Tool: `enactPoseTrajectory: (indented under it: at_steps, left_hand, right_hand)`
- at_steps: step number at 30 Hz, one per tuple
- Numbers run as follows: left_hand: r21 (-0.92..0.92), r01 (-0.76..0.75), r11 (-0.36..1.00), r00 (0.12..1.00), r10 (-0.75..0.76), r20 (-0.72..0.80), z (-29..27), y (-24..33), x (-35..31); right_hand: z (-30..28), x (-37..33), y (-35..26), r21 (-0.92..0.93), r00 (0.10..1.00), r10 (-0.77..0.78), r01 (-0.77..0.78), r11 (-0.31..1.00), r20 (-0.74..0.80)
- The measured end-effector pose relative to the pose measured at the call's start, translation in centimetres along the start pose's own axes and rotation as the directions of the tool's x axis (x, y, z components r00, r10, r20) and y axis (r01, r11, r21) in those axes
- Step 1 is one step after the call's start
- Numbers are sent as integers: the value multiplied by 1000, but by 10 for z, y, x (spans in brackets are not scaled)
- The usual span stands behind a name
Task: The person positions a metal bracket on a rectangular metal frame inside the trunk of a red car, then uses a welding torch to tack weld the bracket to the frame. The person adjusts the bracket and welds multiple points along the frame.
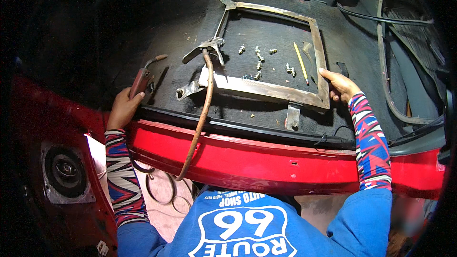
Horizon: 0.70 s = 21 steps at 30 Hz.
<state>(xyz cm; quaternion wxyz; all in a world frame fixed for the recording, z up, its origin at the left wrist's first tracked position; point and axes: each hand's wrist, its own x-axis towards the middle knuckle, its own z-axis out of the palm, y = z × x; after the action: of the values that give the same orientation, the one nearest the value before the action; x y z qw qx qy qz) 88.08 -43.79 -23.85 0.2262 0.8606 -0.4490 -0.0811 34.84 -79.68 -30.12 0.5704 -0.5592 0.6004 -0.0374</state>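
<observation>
Metal frame lies with its near bar running crosswise between the right hand, which is nearer and grasps its right edge, and the left hand, well apart and wrapped around a bent-tipped tool.

Fittings, pencil within frame

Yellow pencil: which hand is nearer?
Right. The right hand is at the right bar of the metal frame, just right of the yellow pencil. The left hand is well to its left, outside the frame, holding a red-handled tool.
</observation>
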Motion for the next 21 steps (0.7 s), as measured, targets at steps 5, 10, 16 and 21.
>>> enactPoseTrajectory:
  at_steps: [5,10,16,21]
  left_hand:
    - [-11,27,1000,1000,-27,2,-1,1,-1]
    - [10,37,999,999,-37,-11,-1,3,-2]
    - [-4,27,1000,999,-27,-29,1,2,-3]
    - [-19,47,999,999,-48,-24,3,-1,-2]
  right_hand:
    - [1,-2,-1,14,1000,-28,28,1000,-10]
    - [1,-2,-2,50,999,-32,32,998,-5]
    - [3,-2,-2,64,999,-32,33,997,-28]
    - [5,-1,-1,47,999,-48,48,998,-4]
